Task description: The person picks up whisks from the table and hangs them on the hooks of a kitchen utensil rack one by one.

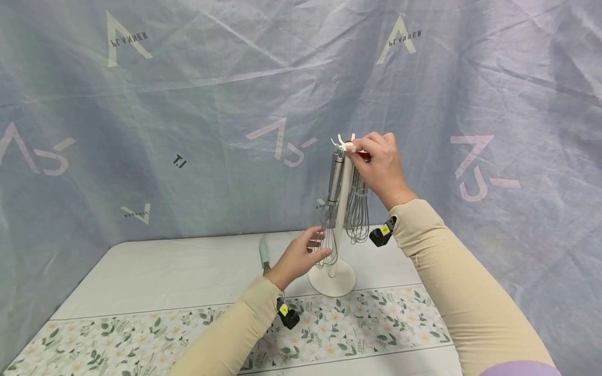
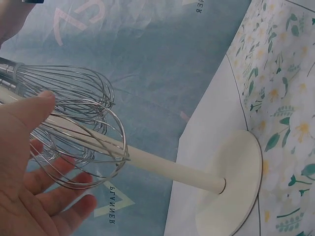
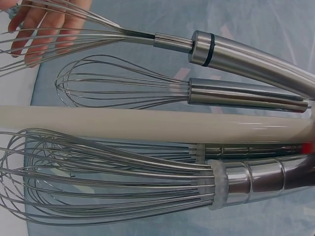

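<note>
A cream stand (image 1: 345,193) with white hooks at its top holds several hanging metal whisks. My right hand (image 1: 380,159) is at the top, thumb and fingertips pinching the hooked head (image 1: 347,145); a bit of red shows beneath the fingers. Lower down, my left hand (image 1: 303,256) is around the wires of the left whisk (image 1: 335,180), fingers spread and loosely bent. Its thumb lies on the near side in the left wrist view, with the other fingers behind the wire loops (image 2: 106,142). Thick-wired whisks (image 3: 192,184) hang on the stand's other side, below my right hand.
The stand's round base (image 1: 324,284) rests on a white table (image 1: 188,271) with a floral band (image 1: 155,334). A mint-handled utensil (image 1: 264,251) lies left of the stand, partly hidden by my left hand. A grey-blue printed cloth (image 1: 211,130) hangs behind.
</note>
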The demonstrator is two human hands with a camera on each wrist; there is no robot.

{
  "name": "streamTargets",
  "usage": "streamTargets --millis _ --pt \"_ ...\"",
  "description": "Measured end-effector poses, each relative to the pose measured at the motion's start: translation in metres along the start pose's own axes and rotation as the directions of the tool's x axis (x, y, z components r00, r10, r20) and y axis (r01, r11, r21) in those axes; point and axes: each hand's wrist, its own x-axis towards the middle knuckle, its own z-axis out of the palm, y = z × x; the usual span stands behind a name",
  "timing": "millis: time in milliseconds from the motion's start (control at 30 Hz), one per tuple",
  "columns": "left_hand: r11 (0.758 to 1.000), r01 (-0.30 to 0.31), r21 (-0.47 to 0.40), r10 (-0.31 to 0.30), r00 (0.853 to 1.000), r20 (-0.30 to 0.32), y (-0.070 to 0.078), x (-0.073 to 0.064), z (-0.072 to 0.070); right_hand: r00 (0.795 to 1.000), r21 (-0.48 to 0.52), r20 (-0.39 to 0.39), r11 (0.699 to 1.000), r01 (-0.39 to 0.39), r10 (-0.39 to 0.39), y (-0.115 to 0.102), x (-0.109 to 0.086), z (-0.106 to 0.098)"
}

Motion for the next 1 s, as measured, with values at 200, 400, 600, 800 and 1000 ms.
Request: streamTargets --millis 200,400,600,800,1000 --pt "1.0 0.024 -0.004 -0.024 0.999 0.031 0.002 0.002 -0.001 1.0 -0.005 0.007 1.0 -0.006 0.006 0.0 0.0 -0.001" --pt "0.999 0.048 -0.009 -0.048 0.998 0.04 0.0 0.001 0.0 0.999 -0.02 0.029 1.0 -0.022 0.023 -0.002 0.0 -0.002" --pt "0.995 0.102 -0.007 -0.101 0.992 0.071 -0.011 -0.002 0.003 0.999 -0.002 0.036 0.999 -0.036 0.036 -0.003 0.0 -0.001" --pt "0.984 0.173 0.05 -0.177 0.978 0.107 -0.016 -0.008 0.005 0.998 0.046 0.059 0.999 -0.021 0.018 0.001 -0.001 -0.002" --pt "0.981 0.18 0.072 -0.186 0.979 0.081 -0.012 -0.017 -0.004 0.995 0.138 0.105 0.99 -0.016 0.001 0.007 0.002 -0.006"
